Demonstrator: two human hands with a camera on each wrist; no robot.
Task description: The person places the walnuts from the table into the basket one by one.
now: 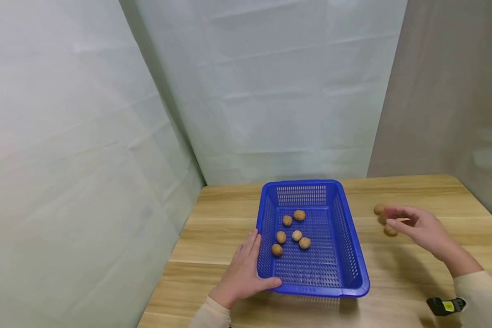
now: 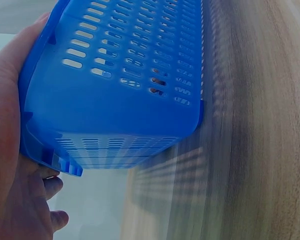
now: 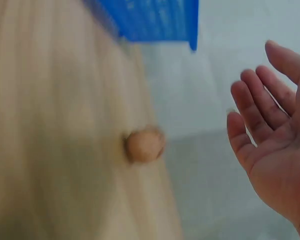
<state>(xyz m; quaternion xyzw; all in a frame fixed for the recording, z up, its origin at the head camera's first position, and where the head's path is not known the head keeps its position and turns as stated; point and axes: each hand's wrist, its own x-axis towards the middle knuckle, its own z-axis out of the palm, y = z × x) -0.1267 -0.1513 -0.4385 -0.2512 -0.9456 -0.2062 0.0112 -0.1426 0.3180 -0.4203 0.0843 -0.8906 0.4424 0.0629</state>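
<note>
A blue plastic basket (image 1: 311,290) stands on the table with several walnuts (image 1: 305,243) scattered over its floor. At its near left corner rests my left hand (image 1: 243,271), fingers straight along the left rim and thumb on the front rim. The left wrist view has that hand (image 2: 5,130) against the outside of the rim. To the right of the basket, my right hand (image 1: 422,228) hovers empty with fingers apart and relaxed. A walnut (image 1: 391,230) lies by its thumb, and another (image 1: 379,208) by its fingertips; a third is partly hidden behind them.
The wooden table (image 1: 225,218) has pale cloth (image 1: 287,114) hanging behind it and at its left, with a greyer sheet (image 1: 430,91) at the right. A black strap device (image 1: 447,306) sits at my right sleeve.
</note>
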